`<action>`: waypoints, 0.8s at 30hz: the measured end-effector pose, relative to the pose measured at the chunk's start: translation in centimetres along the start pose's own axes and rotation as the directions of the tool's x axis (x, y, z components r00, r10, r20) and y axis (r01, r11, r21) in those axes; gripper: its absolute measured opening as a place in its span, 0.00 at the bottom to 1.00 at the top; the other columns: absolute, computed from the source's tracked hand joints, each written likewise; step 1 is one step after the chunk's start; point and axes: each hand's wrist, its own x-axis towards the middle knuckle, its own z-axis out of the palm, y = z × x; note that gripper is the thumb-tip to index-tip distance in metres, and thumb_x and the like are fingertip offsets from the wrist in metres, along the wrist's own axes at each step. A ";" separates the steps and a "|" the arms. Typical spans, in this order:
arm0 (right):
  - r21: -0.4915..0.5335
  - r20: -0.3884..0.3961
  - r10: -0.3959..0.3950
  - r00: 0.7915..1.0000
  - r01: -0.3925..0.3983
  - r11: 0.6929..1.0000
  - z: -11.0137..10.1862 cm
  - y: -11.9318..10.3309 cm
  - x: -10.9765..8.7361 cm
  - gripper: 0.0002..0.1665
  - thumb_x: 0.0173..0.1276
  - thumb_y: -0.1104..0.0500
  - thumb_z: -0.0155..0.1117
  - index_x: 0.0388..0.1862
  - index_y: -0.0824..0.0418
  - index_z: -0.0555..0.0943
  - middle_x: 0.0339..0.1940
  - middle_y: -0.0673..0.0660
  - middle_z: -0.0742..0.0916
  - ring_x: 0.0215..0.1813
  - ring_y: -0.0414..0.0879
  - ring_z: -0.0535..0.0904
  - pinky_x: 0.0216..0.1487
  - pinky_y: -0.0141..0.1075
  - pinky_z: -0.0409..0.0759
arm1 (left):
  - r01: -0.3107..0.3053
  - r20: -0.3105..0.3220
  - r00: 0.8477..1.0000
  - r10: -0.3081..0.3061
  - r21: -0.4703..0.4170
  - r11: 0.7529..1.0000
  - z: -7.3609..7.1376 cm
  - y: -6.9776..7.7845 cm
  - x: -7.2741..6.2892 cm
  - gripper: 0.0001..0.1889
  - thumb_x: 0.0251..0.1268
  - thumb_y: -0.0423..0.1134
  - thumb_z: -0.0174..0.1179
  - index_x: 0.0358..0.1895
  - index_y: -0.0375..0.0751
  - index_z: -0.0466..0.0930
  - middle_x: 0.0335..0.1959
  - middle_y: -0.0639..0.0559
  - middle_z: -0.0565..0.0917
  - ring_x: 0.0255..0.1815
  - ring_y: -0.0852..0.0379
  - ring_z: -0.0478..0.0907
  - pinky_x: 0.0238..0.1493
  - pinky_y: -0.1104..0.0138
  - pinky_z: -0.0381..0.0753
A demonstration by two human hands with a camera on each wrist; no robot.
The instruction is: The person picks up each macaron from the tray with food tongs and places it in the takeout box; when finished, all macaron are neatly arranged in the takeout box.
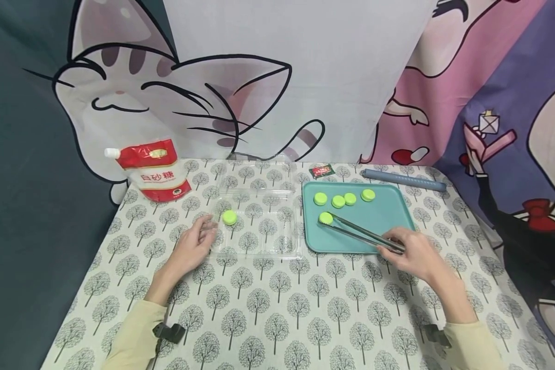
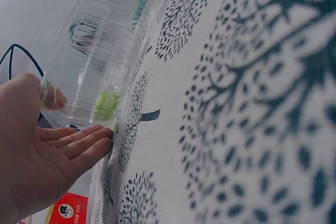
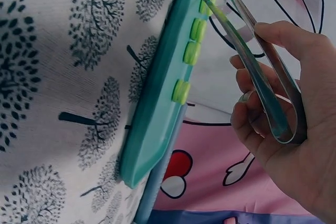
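Note:
My right hand (image 1: 412, 252) holds metal tongs (image 1: 358, 234) by their bent end. The tong tips stand around a light green macaron (image 1: 326, 218) at the front left of the teal tray (image 1: 374, 246). Several more macarons, such as one green macaron (image 1: 368, 195), lie along the tray's back. My left hand (image 1: 195, 242) rests at the left edge of a clear plastic container (image 1: 268, 255). In the left wrist view its fingers (image 2: 86, 148) are straight beside the wall, and the thumb shows through the plastic. Inside the container, a single macaron (image 1: 229, 217) lies at the left.
A red and white sugar pouch (image 1: 159, 172) stands at the back left. Behind the tray lie a small green and red packet (image 1: 321, 171) and a blue-grey rod (image 1: 404, 180). The container's clear lid (image 1: 256, 174) stands open at its back. Printed curtains hang behind the table.

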 end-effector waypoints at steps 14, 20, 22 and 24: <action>-0.041 -0.096 -0.080 0.992 0.077 0.996 0.9 0.5 -0.1 0.11 0.52 0.63 0.78 0.34 0.62 0.86 0.30 0.54 0.88 0.27 0.41 0.81 0.25 0.32 0.81 | -0.003 -0.007 1.000 0.003 -0.002 1.000 -0.1 -0.1 0.1 0.29 0.78 0.40 0.52 0.76 0.33 0.60 0.67 0.32 0.77 0.64 0.36 0.79 0.69 0.46 0.77; -0.038 -0.114 -0.073 0.991 0.069 0.997 0.6 0.3 -0.1 0.12 0.52 0.63 0.78 0.36 0.60 0.86 0.31 0.52 0.89 0.27 0.40 0.80 0.26 0.30 0.80 | 0.004 -0.006 1.000 -0.004 -0.007 1.000 -0.1 -0.1 0.1 0.29 0.78 0.40 0.52 0.76 0.33 0.60 0.66 0.32 0.78 0.64 0.36 0.79 0.69 0.47 0.78; -0.035 -0.126 -0.080 0.989 0.076 0.996 0.4 0.1 0.0 0.12 0.52 0.63 0.78 0.37 0.60 0.86 0.31 0.51 0.89 0.27 0.39 0.80 0.26 0.30 0.80 | 0.005 -0.007 1.000 -0.005 -0.006 1.000 -0.1 -0.1 0.1 0.29 0.78 0.40 0.52 0.76 0.32 0.60 0.66 0.32 0.77 0.64 0.36 0.79 0.69 0.47 0.78; -0.031 -0.141 -0.092 0.986 0.089 0.996 0.2 0.0 0.1 0.13 0.51 0.64 0.78 0.37 0.60 0.86 0.31 0.51 0.89 0.28 0.39 0.80 0.27 0.31 0.80 | 0.005 -0.007 1.000 -0.005 -0.006 1.000 -0.1 -0.1 0.1 0.29 0.78 0.40 0.52 0.76 0.32 0.60 0.66 0.31 0.77 0.64 0.35 0.79 0.69 0.47 0.77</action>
